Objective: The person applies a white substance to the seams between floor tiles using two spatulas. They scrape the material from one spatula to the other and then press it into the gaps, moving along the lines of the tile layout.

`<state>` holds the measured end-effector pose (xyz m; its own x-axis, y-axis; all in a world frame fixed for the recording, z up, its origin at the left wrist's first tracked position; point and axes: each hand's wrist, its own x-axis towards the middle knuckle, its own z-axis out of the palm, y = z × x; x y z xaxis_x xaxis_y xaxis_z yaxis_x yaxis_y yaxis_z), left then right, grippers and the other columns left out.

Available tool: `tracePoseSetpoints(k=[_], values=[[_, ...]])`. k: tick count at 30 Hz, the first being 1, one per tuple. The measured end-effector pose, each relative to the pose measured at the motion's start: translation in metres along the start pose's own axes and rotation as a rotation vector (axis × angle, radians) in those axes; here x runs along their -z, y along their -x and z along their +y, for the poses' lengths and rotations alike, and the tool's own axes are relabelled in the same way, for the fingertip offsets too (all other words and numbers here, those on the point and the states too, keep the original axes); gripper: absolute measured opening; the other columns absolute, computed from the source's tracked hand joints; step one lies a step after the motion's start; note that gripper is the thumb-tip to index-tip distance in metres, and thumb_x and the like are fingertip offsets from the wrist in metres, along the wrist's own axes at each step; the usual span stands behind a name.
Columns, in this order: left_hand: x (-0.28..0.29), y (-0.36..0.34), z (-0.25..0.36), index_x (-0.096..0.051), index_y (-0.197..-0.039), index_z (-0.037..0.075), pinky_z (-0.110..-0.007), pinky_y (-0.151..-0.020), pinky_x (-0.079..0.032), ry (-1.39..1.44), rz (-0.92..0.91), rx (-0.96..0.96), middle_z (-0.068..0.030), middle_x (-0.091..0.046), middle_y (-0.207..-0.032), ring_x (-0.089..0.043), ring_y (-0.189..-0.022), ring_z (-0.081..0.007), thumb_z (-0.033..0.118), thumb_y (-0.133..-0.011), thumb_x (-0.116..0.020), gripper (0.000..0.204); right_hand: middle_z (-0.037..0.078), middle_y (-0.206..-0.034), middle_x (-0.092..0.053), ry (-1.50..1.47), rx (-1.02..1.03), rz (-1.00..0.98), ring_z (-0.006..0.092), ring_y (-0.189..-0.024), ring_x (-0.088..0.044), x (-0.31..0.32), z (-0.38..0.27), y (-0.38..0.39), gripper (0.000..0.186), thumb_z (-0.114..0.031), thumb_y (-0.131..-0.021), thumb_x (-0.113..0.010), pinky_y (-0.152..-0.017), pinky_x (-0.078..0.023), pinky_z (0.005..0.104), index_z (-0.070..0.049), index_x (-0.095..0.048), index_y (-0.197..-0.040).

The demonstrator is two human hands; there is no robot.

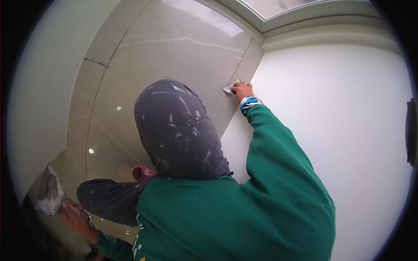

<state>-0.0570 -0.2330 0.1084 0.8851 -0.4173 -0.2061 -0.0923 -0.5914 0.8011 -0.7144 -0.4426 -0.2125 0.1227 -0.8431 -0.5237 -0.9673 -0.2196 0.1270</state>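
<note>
My right hand (244, 91) pinches a small metal putty knife (230, 87). Its blade lies against the grey floor tile (170, 61), close to where the floor meets the white wall (322, 122). At the lower left, my left hand (79, 221) grips a wider putty knife (50, 191), a triangular blade smeared with whitish paste. That blade is held up near the left wall, apart from the right hand's knife. Whitish residue also marks the fingers of the left hand. The handles of both knives are mostly hidden by my fingers.
My bent knee (174, 122), in dark trousers with white smears, rises between my arms and hides part of the floor. A pale wall (48, 87) stands on the left. A window frame (305, 21) crosses the top right. Red footwear (143, 172) shows beside the knee.
</note>
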Motion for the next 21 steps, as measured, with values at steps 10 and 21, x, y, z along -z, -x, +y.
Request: tracePoseSetpoints(k=[10, 21], values=[[0.007, -0.01, -0.014, -0.053, -0.099, 0.008, -0.027, -0.065, -0.038, -0.006, -0.049, -0.11, -0.0013, -0.054, -0.081, -0.047, -0.07, -0.0093, 0.028, -0.109, -0.053, 0.023, 0.002, -0.138, -0.065, -0.094, 0.161, 0.094, 0.025, -0.134, -0.054, -0.005, -0.01, -0.017, 0.044, -0.003, -0.094, -0.052, -0.107, -0.04, 0.0466, -0.022, -0.073, -0.129], [-0.009, 0.006, -0.003, -0.054, -0.1, 0.007, -0.022, -0.054, -0.034, 0.009, 0.01, -0.082, 0.0, -0.052, -0.079, -0.046, -0.067, -0.0069, 0.03, -0.107, -0.055, 0.024, 0.002, -0.134, -0.066, -0.033, 0.12, 0.003, 0.0252, -0.133, -0.054, -0.014, -0.014, -0.013, 0.035, -0.011, -0.101, -0.051, -0.106, -0.042, 0.0471, -0.022, -0.075, -0.125]])
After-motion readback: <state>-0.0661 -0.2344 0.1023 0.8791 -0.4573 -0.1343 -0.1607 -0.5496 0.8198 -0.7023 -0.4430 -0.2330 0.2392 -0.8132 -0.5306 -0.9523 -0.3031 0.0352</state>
